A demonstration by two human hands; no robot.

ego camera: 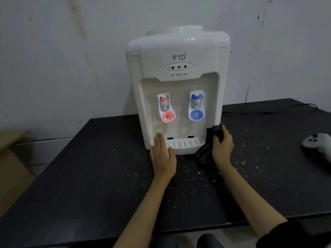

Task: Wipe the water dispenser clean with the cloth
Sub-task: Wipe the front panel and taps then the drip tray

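The white water dispenser [177, 86] stood on the black table [89, 176], its back to the wall. The left hand [163, 154] lay flat against its lower left front corner, fingers straight and together, thumb at the drip tray [186, 144]. The right hand [222, 145] gripped the dark cloth [204, 153], fingers curled round a bunched part pressed to the dispenser's lower right side; the rest trailed onto the table under the palm. A grey controller [317, 142] lay well apart at the right edge.

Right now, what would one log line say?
left hand flat on water dispenser base | right hand grips dark cloth at lower right corner | table
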